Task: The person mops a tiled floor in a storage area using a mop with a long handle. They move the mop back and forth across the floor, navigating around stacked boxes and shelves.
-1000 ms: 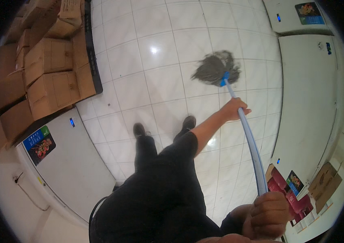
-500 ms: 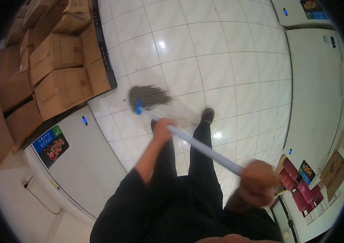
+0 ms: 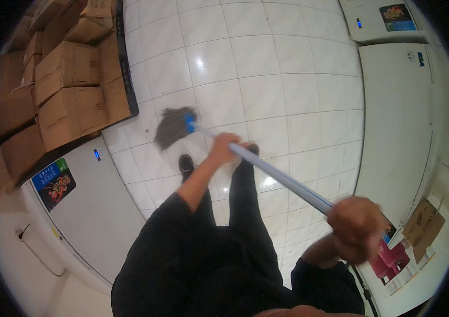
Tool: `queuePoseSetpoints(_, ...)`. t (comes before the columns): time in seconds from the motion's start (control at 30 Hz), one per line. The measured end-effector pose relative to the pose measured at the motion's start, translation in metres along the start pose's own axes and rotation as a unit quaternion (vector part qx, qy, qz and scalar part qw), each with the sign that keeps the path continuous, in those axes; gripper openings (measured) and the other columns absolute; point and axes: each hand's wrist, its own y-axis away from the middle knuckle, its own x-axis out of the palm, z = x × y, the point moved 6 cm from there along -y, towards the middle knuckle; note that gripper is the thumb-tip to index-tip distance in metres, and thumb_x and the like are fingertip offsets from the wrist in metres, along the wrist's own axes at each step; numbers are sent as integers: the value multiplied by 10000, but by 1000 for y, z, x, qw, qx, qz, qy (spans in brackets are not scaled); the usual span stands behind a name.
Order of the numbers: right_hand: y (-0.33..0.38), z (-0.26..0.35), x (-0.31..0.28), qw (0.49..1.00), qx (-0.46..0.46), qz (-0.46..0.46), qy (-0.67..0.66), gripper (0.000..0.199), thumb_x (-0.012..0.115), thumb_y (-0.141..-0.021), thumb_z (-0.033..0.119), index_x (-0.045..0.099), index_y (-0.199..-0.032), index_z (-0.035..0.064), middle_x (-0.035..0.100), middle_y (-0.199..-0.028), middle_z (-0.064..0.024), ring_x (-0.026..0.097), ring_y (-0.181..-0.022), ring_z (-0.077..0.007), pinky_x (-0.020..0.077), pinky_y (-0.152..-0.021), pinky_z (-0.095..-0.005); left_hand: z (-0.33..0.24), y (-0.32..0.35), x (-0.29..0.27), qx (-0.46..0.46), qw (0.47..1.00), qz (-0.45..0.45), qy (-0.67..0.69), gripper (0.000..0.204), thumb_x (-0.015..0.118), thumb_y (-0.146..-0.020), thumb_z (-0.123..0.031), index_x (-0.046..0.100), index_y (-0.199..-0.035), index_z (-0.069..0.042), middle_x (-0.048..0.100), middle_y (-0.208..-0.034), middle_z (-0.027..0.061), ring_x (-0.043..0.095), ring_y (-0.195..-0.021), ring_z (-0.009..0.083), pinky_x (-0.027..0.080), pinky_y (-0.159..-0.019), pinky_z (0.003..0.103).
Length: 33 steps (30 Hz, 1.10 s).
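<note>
Both my hands are wrapped round the pale grey handle of a mop (image 3: 288,180). My left hand (image 3: 225,148) grips it low, toward the head. Higher up, near the handle's end, my right hand (image 3: 355,228) is closed on it, a little blurred. From a blue socket (image 3: 189,123) spread the grey strands (image 3: 174,127) of the mop head, flat on the white tiled floor (image 3: 267,95). The head lies ahead of my left shoe (image 3: 186,165), with the strands fanned out to the left.
Cardboard boxes (image 3: 71,113) are stacked at the left on a dark-edged surface. A white chest freezer (image 3: 92,185) stands below them. More white freezers (image 3: 396,116) line the right side. Pink-red items (image 3: 393,256) and a flattened carton (image 3: 422,227) lie at the lower right.
The mop's blue socket has moved slightly right and toward the far side, and its strands have swung from trailing right to trailing left. Both hands have shifted right with the handle.
</note>
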Motion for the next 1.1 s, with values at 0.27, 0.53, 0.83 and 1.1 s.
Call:
queuePoseSetpoints(0.27, -16, 22, 29, 977, -128, 80, 152, 335, 653, -844, 231, 435, -617, 117, 427, -454, -7, 380, -333, -147, 344, -361, -300, -116, -118, 193, 81, 954, 145, 250, 422, 752, -831, -267, 496, -585, -39, 503, -578, 160, 527, -570, 360, 423, -582, 429)
queuePoseSetpoints(0.53, 51, 67, 18, 970, -181, -125, 104, 281, 568, -878, 193, 411, -651, 137, 413, -417, 17, 356, -308, -92, 372, -377, -257, -111, -26, 138, 81, 978, 166, 95, 212, 742, -723, -284, 633, -644, -119, 651, -720, 124, 648, -806, 340, 490, -755, 459)
queuePoseSetpoints(0.83, 107, -88, 163, 998, 28, -51, -36, 279, 594, -851, 306, 628, -714, 66, 678, -712, -107, 664, -629, -263, 547, -634, -416, 155, 234, -106, -176, 982, -25, -58, 116, 798, -699, -195, 723, -762, -133, 729, -865, 81, 660, -878, 329, 466, -905, 451)
queuePoseSetpoints(1.1, 136, -170, 268, 973, 49, 78, -210, 172, 567, -882, 68, 580, -755, -48, 579, -690, -137, 545, -581, -232, 464, -581, -381, 271, 365, -190, -214, 949, 47, -229, 262, 787, -765, -331, 685, -689, -102, 684, -767, 126, 645, -832, 355, 506, -786, 486)
